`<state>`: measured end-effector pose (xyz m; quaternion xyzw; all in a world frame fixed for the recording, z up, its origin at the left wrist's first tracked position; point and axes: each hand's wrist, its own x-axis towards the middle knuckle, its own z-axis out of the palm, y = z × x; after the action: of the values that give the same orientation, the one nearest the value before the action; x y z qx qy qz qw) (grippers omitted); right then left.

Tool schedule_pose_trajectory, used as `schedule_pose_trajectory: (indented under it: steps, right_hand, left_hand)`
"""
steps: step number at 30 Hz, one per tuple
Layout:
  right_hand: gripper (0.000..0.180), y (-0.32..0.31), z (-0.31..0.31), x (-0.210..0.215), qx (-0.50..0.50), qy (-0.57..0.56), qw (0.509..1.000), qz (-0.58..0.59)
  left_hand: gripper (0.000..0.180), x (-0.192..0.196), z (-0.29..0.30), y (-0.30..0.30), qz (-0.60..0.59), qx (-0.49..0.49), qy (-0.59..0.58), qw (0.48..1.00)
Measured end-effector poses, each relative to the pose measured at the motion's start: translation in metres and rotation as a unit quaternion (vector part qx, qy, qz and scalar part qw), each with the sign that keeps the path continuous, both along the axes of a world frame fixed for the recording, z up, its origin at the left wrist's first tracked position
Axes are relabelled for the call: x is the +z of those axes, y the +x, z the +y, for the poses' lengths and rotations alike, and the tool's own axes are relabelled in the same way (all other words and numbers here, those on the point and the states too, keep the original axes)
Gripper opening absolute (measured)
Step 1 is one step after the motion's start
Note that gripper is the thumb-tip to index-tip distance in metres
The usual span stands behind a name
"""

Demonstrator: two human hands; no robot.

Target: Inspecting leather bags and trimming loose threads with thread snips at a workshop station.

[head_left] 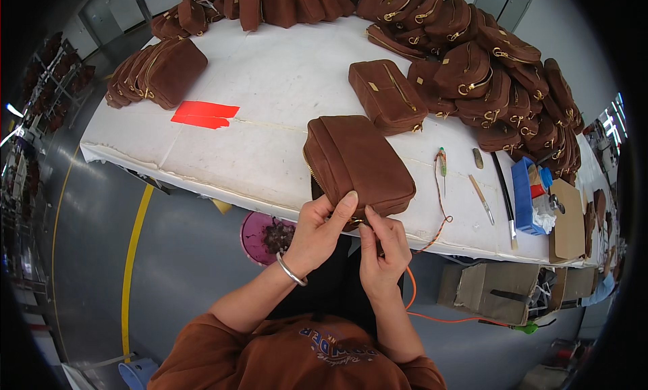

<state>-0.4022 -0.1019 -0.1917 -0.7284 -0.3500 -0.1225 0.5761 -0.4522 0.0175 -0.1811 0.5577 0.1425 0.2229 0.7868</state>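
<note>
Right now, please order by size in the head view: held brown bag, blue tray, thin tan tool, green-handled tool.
1. Held brown bag
2. Blue tray
3. Thin tan tool and green-handled tool: too alike to rank

Matt, suede-like bag (364, 157); glossy metal bracelet (288, 271)

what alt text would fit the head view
A person's bare hands hold the near end of a brown zippered bag at the edge of a white table. More brown bags are piled toward the back right, beyond a blue bin.
</note>
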Motion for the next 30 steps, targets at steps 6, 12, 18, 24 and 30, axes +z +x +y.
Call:
schedule_pose_trajectory:
  steps: [6, 12, 18, 24, 30]
  right_hand:
    - [0.035, 0.001, 0.003, -0.011, -0.034, 0.010, 0.997, -0.075]
    - [0.031, -0.001, 0.001, -0.010, -0.015, 0.026, 0.998, -0.052]
    - [0.029, -0.003, -0.006, -0.013, -0.008, 0.010, 0.999, -0.043]
    - [0.031, 0.001, -0.012, -0.008, -0.010, 0.009, 0.997, -0.074]
    - [0.031, -0.003, -0.016, -0.004, 0.016, 0.023, 1.000, 0.008]
  left_hand:
    - [0.032, -0.003, -0.002, 0.001, 0.005, 0.007, 0.004, 1.000]
    - [0.033, -0.003, -0.001, 0.000, 0.004, 0.003, 0.011, 1.000]
    - [0.032, -0.006, 0.001, -0.004, 0.012, -0.004, 0.066, 0.998]
    - [0.033, -0.013, 0.006, -0.004, 0.003, -0.006, 0.063, 0.998]
    - [0.034, -0.009, 0.024, -0.021, 0.039, -0.046, 0.068, 0.996]
